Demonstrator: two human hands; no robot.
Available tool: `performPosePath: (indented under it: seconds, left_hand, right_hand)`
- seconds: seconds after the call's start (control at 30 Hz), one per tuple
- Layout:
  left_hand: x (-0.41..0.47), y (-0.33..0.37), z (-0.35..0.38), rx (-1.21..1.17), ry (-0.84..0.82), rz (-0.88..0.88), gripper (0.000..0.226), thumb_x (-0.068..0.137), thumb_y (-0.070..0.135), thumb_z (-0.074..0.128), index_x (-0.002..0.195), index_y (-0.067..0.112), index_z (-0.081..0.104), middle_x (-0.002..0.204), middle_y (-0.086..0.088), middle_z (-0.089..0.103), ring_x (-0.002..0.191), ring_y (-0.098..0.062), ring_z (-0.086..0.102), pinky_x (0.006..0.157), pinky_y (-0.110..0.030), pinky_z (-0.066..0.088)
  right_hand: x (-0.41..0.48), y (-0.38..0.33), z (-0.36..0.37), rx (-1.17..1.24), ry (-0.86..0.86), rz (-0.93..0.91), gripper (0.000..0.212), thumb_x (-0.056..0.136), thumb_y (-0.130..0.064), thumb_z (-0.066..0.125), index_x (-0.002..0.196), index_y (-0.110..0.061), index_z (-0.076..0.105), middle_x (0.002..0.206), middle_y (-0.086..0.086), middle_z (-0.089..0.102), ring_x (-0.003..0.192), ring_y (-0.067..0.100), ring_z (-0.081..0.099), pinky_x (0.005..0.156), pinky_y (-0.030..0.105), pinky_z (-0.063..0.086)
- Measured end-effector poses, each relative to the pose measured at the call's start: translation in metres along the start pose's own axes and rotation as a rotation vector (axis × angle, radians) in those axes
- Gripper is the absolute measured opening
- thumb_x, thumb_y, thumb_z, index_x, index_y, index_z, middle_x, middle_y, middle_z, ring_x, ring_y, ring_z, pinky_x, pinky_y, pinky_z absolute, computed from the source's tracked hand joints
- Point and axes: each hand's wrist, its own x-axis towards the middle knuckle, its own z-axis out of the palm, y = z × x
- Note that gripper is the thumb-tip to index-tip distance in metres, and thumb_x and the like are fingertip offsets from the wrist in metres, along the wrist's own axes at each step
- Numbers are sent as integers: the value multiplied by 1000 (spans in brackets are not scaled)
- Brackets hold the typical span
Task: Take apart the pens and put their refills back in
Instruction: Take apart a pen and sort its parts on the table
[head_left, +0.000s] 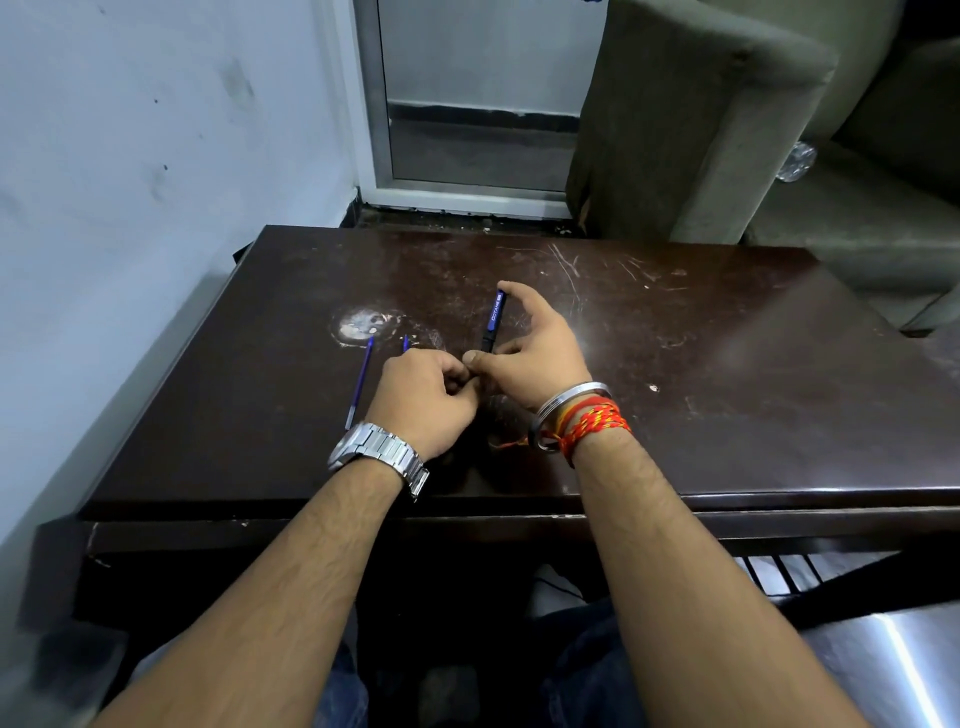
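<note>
The pen barrel (493, 317) is held near the centre of the table (727, 389), its upper end leaning toward 1 o'clock and its black grip section lowest. The right hand (535, 358) pinches it lengthwise, index fingertip on the upper end and thumb beside the lower end. The left hand (426, 395), at 8 o'clock from the barrel, is curled round a thin blue part (405, 343) whose tip protrudes at 12 o'clock; whether it is a refill cannot be determined. A loose refill (359, 382) lies at 9 o'clock from the left hand. The barrel is judged light, rigid and smooth: hold the black section when twisting. Refills are judged thin and flexible: grasp near the tip and feed straight.
</note>
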Motion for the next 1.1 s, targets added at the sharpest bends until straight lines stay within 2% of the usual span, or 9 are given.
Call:
performPosePath:
  seconds: [0.2, 0.33, 0.4, 0.47, 0.53, 0.67, 0.8, 0.93, 1.1]
  left_hand:
    - [-4, -1, 4, 9, -15, 27, 17, 77, 27, 74, 61, 25, 67, 54, 12, 62, 63, 6, 60, 44, -4, 37]
    - [1, -5, 2, -2, -2, -8, 9, 76, 25, 75, 68, 21, 73, 57, 12, 65, 61, 7, 61, 46, -2, 37]
    - [1, -5, 4, 3, 8, -11, 8, 74, 26, 76, 68, 22, 73, 56, 14, 64, 57, 9, 60, 47, -1, 38]
    - [0, -4, 8, -20, 9, -12, 12, 72, 29, 79, 65, 25, 71, 54, 15, 62, 56, 10, 60, 48, -1, 39]
    - [-2, -2, 11, -68, 2, -20, 16, 69, 37, 82, 67, 25, 70, 53, 15, 63, 57, 12, 60, 48, -1, 39]
    - [0, -6, 12, -69, -6, -40, 26, 64, 46, 84, 74, 26, 69, 58, 14, 65, 61, 15, 59, 52, 0, 40]
    - [1, -6, 14, -37, -31, -18, 21, 69, 40, 83, 77, 28, 68, 59, 17, 64, 61, 15, 59, 53, 0, 42]
    - [1, -6, 14, -29, -30, -2, 19, 69, 41, 82, 75, 30, 67, 58, 17, 64, 59, 13, 59, 52, -1, 41]
    - [1, -7, 12, -41, -19, -6, 20, 69, 39, 82, 66, 32, 63, 55, 15, 64, 56, 9, 60, 50, -3, 42]
  right_hand:
    - [1, -4, -2, 12, -4, 37, 78, 66, -10, 85, 133, -30, 51, 95, 13, 72, 63, 19, 68, 77, 44, 61]
    - [-1, 1, 7, -27, 31, 165, 83, 68, -25, 86, 139, -23, 43, 103, 11, 70, 95, 25, 67, 89, 37, 55]
    - [-3, 5, 8, -68, 68, 238, 66, 67, -31, 87, 121, -18, 52, 102, 4, 65, 95, 20, 64, 78, 27, 50]
    - [-2, 8, 5, -72, 74, 264, 34, 67, -28, 88, 82, -19, 58, 83, -3, 65, 82, 17, 64, 67, 25, 50]
    - [0, 12, 1, -79, 56, 271, 28, 70, -24, 86, 66, -21, 58, 79, -1, 69, 80, 18, 68, 69, 28, 56]
    - [2, 18, -7, -235, 127, 237, 8, 76, -22, 77, 80, -16, 73, 95, 6, 72, 93, 18, 64, 73, 22, 46]
    - [4, 18, -7, -357, 174, 218, 10, 76, -24, 76, 81, -16, 76, 91, 8, 72, 71, 13, 57, 69, 20, 43]
    - [7, 15, -1, -504, 183, 237, 19, 79, -24, 73, 95, -14, 75, 98, 13, 68, 87, 32, 66, 69, 30, 49]
    - [10, 17, 0, -490, 192, 257, 22, 85, -19, 66, 105, -12, 73, 104, 17, 65, 90, 37, 66, 70, 31, 47]
